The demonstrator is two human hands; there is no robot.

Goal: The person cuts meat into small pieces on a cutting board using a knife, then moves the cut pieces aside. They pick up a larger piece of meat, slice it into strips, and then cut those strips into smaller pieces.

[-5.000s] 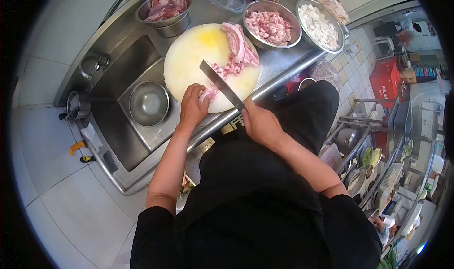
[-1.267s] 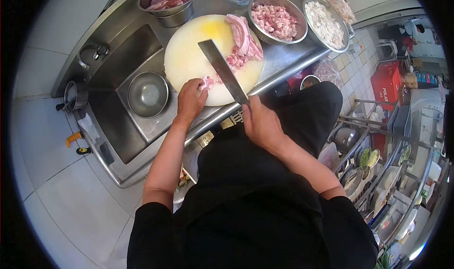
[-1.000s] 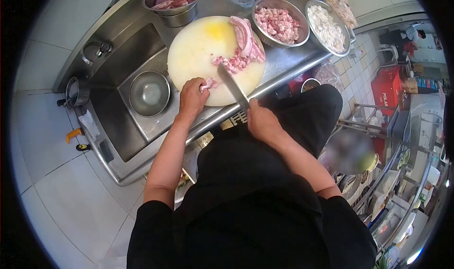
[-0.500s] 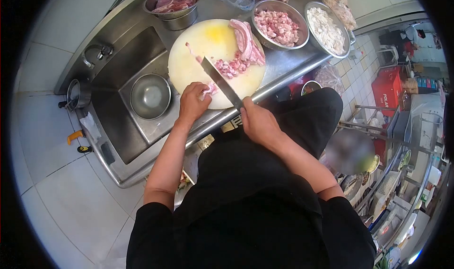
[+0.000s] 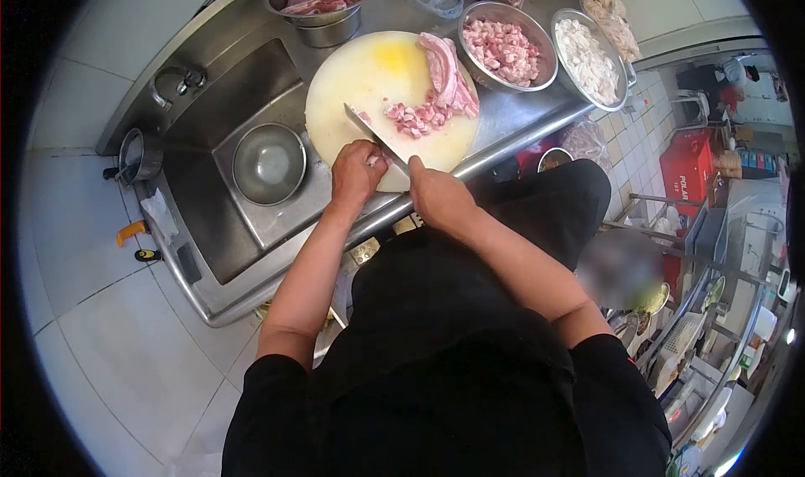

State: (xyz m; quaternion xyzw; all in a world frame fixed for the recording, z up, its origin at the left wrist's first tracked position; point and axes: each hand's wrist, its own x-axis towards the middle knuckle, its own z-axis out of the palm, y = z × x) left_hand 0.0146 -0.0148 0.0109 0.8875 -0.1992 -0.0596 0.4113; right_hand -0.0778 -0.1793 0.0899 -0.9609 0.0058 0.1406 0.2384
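My right hand is closed around the handle of a kitchen knife, whose blade lies slanted over the near left part of a round white cutting board. Close beside the blade, the curled fingers of my left hand pinch a small strip of pink meat, mostly hidden under them. Diced meat is heaped on the board beyond the knife. Against that heap, at the board's right edge, rests a larger slab of meat.
To the right stand a metal bowl of diced meat and a bowl of white pieces. Stacked bowls with meat are at the back. Left of the board is a sink holding a metal bowl.
The knife has moved left and toward me, close to my left fingers. My left hand has shifted slightly right and curled over the meat strip. The whole view has shifted slightly.
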